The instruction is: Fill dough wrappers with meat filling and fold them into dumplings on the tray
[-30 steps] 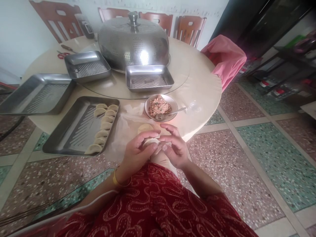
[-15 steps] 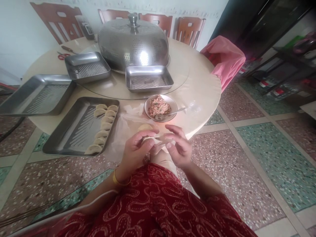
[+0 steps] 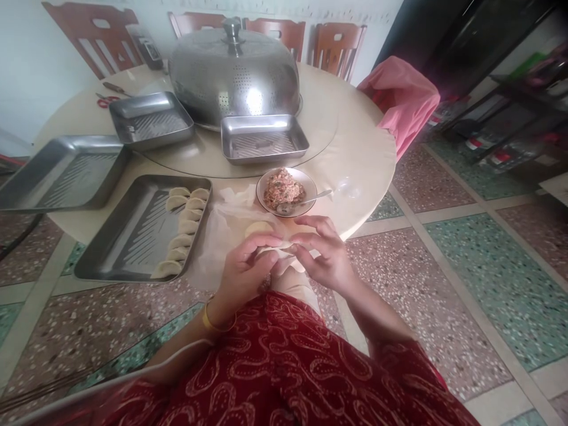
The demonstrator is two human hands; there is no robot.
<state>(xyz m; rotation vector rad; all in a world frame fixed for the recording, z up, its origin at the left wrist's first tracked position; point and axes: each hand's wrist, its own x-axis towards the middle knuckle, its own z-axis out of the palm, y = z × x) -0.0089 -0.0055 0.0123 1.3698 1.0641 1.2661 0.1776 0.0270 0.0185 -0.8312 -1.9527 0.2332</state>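
Observation:
Between my hands is a pale dumpling wrapper point(image 3: 284, 251), held above my lap by the table's near edge. My left hand point(image 3: 248, 263) pinches its left side between thumb and fingers. On the other side my right hand point(image 3: 326, 251) presses thumb and forefinger together on the wrapper's edge. The fingers partly hide the wrapper, and I cannot make out what is inside it. Just beyond lies a round wrapper point(image 3: 258, 228) on the table. Behind that stands a bowl point(image 3: 312, 207) of minced filling point(image 3: 284, 188) with a spoon point(image 3: 310, 200) resting in it.
A metal tray point(image 3: 119, 236) at the left holds several folded dumplings point(image 3: 189, 226) along its right side. More metal trays point(image 3: 266, 141) and a large domed lid point(image 3: 235, 77) stand farther back. Thin plastic sheeting point(image 3: 217, 236) lies beside the bowl. A pink cloth point(image 3: 403, 97) hangs over a chair.
My right hand has moved slightly left, and its thumb and forefinger have closed on the wrapper's edge. My left hand keeps its hold. The view has shifted slightly.

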